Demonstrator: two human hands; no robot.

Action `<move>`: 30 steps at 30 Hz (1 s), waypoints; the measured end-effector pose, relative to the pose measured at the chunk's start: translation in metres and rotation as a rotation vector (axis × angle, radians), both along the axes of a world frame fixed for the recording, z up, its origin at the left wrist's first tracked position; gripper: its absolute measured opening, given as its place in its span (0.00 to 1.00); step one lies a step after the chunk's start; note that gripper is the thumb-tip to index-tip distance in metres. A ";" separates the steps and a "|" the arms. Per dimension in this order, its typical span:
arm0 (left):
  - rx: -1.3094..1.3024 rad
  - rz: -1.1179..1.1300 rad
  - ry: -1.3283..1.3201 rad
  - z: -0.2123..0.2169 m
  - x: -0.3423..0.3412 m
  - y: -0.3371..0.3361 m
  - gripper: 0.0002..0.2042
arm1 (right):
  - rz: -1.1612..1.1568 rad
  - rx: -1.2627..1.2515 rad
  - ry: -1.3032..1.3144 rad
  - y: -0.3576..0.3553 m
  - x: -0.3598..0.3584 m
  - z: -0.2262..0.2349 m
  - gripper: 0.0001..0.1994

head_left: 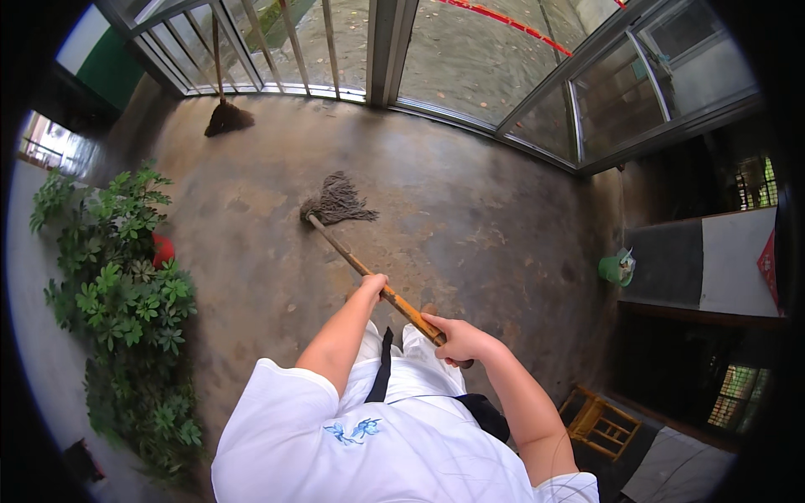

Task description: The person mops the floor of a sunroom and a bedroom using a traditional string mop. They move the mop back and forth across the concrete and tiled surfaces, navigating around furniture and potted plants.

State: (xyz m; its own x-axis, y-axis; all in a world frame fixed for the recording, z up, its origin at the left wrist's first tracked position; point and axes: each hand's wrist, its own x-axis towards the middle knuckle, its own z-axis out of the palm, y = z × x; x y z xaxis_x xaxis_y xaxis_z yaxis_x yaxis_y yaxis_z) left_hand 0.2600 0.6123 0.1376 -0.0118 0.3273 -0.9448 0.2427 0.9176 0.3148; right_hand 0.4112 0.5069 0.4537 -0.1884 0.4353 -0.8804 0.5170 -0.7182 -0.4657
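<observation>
A mop with a grey string head lies across my front, its head flat on the brown floor ahead of me. Its wooden handle slants from the head down and right toward my body. My left hand is closed round the middle of the handle. Lower down, near the handle's end, my right hand grips it too, with the thumb along the top of the wood.
Leafy green plants line the left wall. At the far left a broom leans by the metal-framed glass doors. On the right stand a green bin with litter and a small wooden chair. The concrete floor looks damp and patchy.
</observation>
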 end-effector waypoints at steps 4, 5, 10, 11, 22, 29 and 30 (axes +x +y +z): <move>-0.112 0.224 -0.102 -0.020 -0.105 0.011 0.05 | 0.205 0.019 0.050 0.046 -0.065 -0.006 0.41; -0.107 0.314 -0.091 0.000 -0.121 0.013 0.05 | 0.234 0.023 0.077 0.053 -0.076 -0.018 0.41; -0.168 0.462 -0.096 -0.047 -0.245 -0.003 0.05 | 0.438 0.015 0.206 0.080 -0.150 -0.051 0.41; -0.212 0.448 -0.059 -0.062 -0.269 -0.009 0.05 | 0.478 0.021 0.206 0.086 -0.163 -0.049 0.41; -0.264 0.684 -0.070 -0.036 -0.219 -0.056 0.09 | 0.688 0.422 -0.023 0.050 -0.131 -0.076 0.27; -0.184 0.683 -0.108 -0.038 -0.086 -0.092 0.10 | 0.688 0.435 -0.231 -0.012 -0.014 -0.048 0.28; -0.146 0.713 -0.077 -0.026 -0.055 -0.099 0.10 | 0.692 0.431 -0.249 -0.021 0.009 -0.042 0.28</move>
